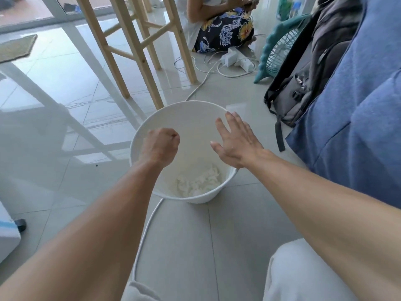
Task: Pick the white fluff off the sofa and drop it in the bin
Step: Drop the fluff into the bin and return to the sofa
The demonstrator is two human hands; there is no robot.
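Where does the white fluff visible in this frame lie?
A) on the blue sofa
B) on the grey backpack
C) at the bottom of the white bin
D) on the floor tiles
C: the white fluff lies heaped on the bottom of the bin, inside its wall.

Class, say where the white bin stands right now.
Centre of the head view: the bin stands on the tiled floor, left of the blue sofa, near wooden legs.

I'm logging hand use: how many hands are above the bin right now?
2. The left hand is curled into a fist over the left side of the bin, with nothing visible in it. The right hand is spread open over the right rim.
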